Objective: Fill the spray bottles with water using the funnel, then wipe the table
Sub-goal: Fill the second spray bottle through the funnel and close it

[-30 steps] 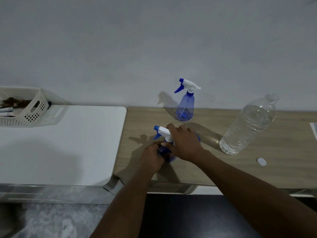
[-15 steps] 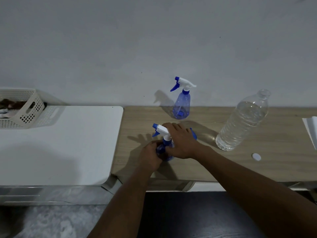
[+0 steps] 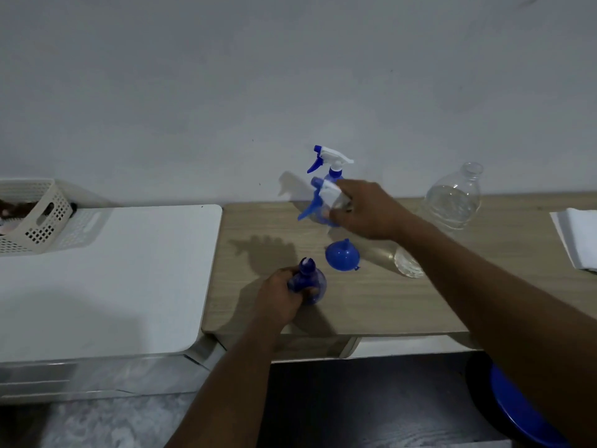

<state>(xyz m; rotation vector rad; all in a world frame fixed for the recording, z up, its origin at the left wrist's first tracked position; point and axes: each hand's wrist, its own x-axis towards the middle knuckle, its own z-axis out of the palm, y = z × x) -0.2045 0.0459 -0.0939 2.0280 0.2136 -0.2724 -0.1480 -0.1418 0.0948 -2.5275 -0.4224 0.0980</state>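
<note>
My left hand grips a small blue spray bottle body with an uncapped neck, standing near the front of the wooden table. My right hand holds the removed white and blue trigger head in the air, farther back. Behind it a second spray bottle stands capped by the wall. A blue funnel lies on the table between my hands. A large clear water bottle without its cap stands to the right, partly hidden by my right forearm.
A white table adjoins on the left, with a white perforated basket at its back. Folded white cloth lies at the far right of the wooden table. A blue round object sits low at the right.
The trigger head has come off the near bottle; my right hand lifted it up and back toward the wall. The funnel is now uncovered. My left hand still grips the bottle.
</note>
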